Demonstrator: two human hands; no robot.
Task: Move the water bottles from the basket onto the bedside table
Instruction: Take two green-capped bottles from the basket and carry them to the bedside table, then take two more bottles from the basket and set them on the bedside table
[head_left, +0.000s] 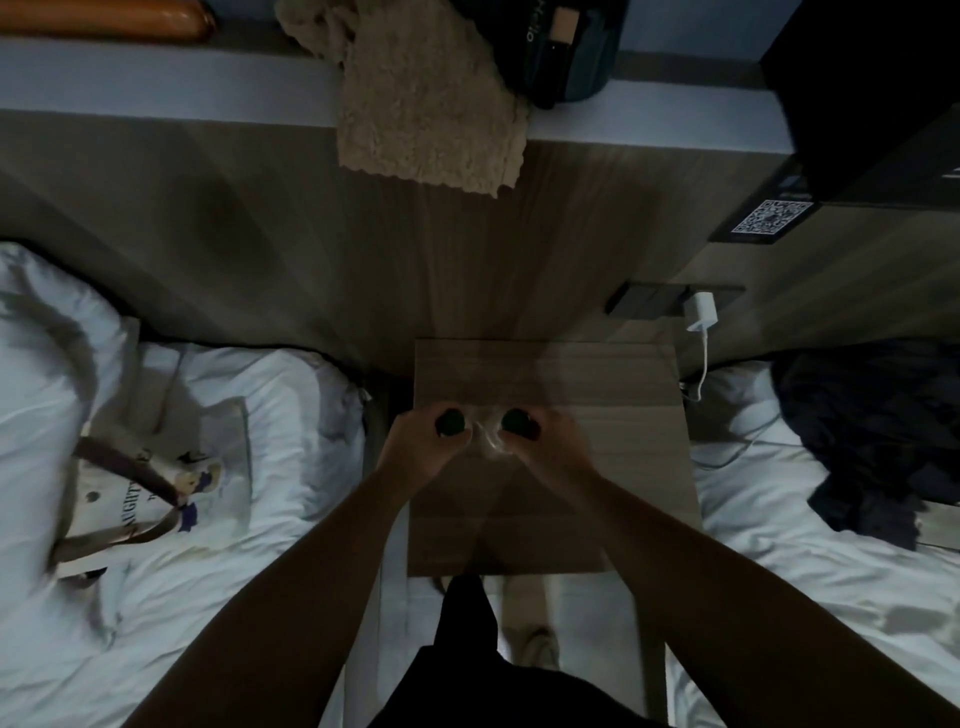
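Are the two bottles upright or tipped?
Upright: dark caps face up; left hand and right hand each grip one bottle.

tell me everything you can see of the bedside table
The bedside table shows a flat, roughly square top in pale wood-grain finish, seen from above. It stands between white beds, its far edge against a matching wood wall panel. The left hand and right hand each hold a dark-capped bottle over its left half; whether the bottles touch the top cannot be told. Its sides and legs are hidden.
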